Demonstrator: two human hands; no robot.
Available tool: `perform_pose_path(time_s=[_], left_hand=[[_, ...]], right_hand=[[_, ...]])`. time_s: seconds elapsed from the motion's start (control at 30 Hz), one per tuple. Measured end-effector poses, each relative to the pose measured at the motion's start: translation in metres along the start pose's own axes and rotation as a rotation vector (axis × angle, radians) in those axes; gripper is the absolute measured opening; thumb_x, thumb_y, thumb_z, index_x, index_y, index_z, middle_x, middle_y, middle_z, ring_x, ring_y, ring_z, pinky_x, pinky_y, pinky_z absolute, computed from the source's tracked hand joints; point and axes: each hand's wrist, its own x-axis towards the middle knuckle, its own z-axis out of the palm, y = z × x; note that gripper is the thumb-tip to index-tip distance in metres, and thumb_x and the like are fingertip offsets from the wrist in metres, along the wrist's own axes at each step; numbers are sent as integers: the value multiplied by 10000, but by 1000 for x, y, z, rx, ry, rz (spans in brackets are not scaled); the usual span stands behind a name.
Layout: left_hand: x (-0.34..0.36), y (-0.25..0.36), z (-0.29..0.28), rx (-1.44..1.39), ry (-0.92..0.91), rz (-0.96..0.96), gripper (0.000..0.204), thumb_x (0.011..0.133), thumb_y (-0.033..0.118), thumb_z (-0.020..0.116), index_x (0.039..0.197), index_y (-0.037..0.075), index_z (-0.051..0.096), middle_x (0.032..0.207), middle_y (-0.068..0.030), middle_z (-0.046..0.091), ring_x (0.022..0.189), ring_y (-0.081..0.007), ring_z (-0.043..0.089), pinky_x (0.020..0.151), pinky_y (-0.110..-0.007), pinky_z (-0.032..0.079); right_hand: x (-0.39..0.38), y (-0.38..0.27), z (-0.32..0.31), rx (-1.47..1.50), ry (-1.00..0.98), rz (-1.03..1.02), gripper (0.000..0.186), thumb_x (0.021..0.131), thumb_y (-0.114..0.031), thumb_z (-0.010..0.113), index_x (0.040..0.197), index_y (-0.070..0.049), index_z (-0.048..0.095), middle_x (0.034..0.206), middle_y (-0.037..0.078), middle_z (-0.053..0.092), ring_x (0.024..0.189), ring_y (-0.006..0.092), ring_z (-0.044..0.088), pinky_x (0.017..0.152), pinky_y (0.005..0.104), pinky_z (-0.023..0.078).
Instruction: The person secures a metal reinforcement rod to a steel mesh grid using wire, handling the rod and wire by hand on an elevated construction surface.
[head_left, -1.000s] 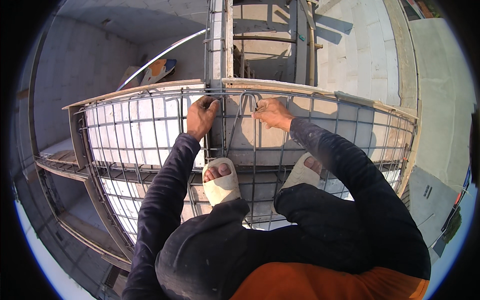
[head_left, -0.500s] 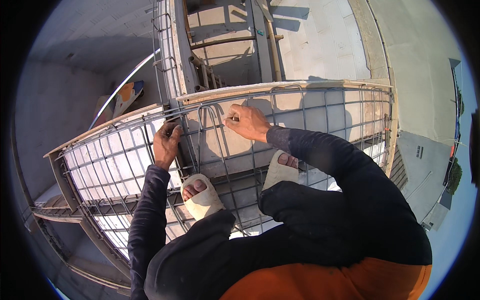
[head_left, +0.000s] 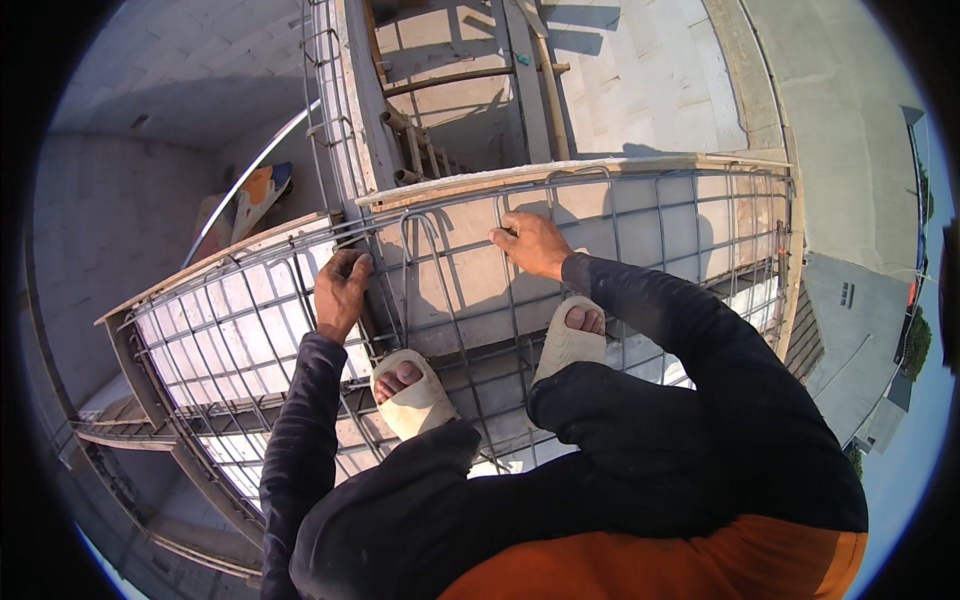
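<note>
My left hand (head_left: 342, 292) is closed in a pinch beside the crossing bars of a steel rebar cage (head_left: 458, 330). What it holds, if anything, is too small to make out. To its right, my right hand (head_left: 535, 246) has its thumb and fingers closed round an upright rebar stirrup (head_left: 507, 275) near the cage's upper bars. Between my hands stands another stirrup with a hooked top (head_left: 404, 232). My feet, in cream slides (head_left: 414, 400), are on the cage below my hands.
Wooden formwork boards (head_left: 560, 181) edge the far side of the cage. Beyond them are a bamboo pole (head_left: 450, 79) and a ladder-like frame (head_left: 425, 148) in a deep opening. A narrower rebar cage (head_left: 322, 95) runs away from me at upper left. Grey walls (head_left: 120, 200) drop away on the left.
My right hand has moved right from a loose fist beside the hooked stirrup to grip an upright bar. My left hand stays at nearly the same spot, its fingers slightly shifted.
</note>
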Motion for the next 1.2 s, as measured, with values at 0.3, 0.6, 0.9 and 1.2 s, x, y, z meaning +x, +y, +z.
perform_pose_path(time_s=[0.3,0.6,0.9,1.2], left_hand=[[2,10,-4,21,-46,-53,349,970,293,666,1123,-16,715,919,-85,746,743,-144,672,694,-298,545],[4,0,-8,2,-77,-15,395,966,315,671,1152,-32,703,954,-125,750,779,-180,711,730,-302,567],[0,-3,-8,-4,-90,20,346,984,261,654,1149,-40,700,962,-119,744,837,-171,702,762,-312,562],[-3,12,-22,-57,-150,-5,324,981,286,675,1112,-10,700,895,-46,686,737,-117,623,641,-265,482]], right_hand=[[1,-14,6,-99,-85,41,394,980,-393,644,977,-3,700,970,236,696,957,417,676,854,511,513],[1,-27,10,-118,-51,107,376,979,-365,638,1062,2,662,996,248,714,1007,433,683,894,517,517],[2,-24,13,-86,-38,59,390,972,-324,666,1151,20,625,1022,248,727,1015,435,695,905,509,532],[-43,34,-56,-284,31,77,472,949,-471,676,1121,-35,622,954,222,740,946,425,717,853,510,549]])
